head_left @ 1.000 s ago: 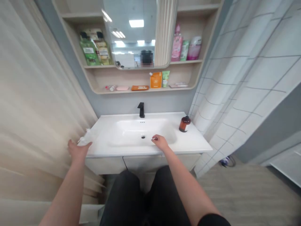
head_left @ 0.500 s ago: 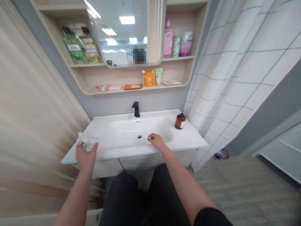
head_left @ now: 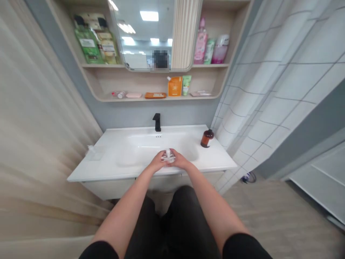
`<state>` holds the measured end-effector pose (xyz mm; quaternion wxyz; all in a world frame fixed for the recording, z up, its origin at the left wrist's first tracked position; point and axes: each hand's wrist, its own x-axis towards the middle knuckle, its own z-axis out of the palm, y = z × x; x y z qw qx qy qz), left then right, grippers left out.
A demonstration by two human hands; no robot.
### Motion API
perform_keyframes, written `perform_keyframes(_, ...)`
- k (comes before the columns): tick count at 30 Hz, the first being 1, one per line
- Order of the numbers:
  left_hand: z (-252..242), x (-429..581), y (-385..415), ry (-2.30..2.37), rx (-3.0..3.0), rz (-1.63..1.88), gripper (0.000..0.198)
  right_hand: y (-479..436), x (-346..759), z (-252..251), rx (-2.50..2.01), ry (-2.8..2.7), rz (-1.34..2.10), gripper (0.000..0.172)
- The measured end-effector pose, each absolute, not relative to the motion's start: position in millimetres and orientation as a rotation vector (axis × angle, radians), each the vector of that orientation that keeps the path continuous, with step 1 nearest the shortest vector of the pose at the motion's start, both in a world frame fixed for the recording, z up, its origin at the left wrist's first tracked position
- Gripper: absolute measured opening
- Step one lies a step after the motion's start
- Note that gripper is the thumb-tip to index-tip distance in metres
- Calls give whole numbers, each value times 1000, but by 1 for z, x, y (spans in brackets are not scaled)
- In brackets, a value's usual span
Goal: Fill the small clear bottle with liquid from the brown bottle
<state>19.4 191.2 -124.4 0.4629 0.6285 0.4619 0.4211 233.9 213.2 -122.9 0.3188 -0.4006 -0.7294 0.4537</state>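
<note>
Both my hands meet over the front of the white sink basin (head_left: 151,144). My left hand (head_left: 157,164) and my right hand (head_left: 180,162) are closed together around a small crumpled clear wrapper (head_left: 168,155) that sticks up between the fingers. A pile of the same clear plastic (head_left: 91,150) lies at the left end of the white countertop (head_left: 107,169). The black tap (head_left: 156,122) stands behind the basin.
A brown bottle (head_left: 207,138) stands on the counter's right end. Shelves above hold an orange pouch (head_left: 174,86), a green tube, pink bottles (head_left: 201,45) and green bottles (head_left: 86,43) beside the mirror (head_left: 145,32). A beige curtain (head_left: 35,118) hangs left, a white checked one (head_left: 269,93) right.
My left hand has left the counter's left end and carried a crumpled clear wrapper to the middle, where it now meets my right hand over the basin.
</note>
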Motion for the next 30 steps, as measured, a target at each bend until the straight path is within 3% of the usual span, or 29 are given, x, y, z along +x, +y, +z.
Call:
perform_keyframes(3, -128, 13, 195, 1102, 1451, 1127, 62, 214, 226, -122, -1116, -1931, 1198, 101)
perform_keyframes(8, -126, 2, 194, 1129, 1344, 1224, 33, 215, 200, -123, -1071, -1962, 1218, 90)
perform_keyframes(18, -126, 7, 190, 1050, 1363, 1451, 45, 216, 205, -135, -1009, -1940, 1161, 87)
perform_keyframes(30, -125, 6, 186, 1001, 1329, 1361, 54, 210, 204, -135, -987, -2016, 1015, 91)
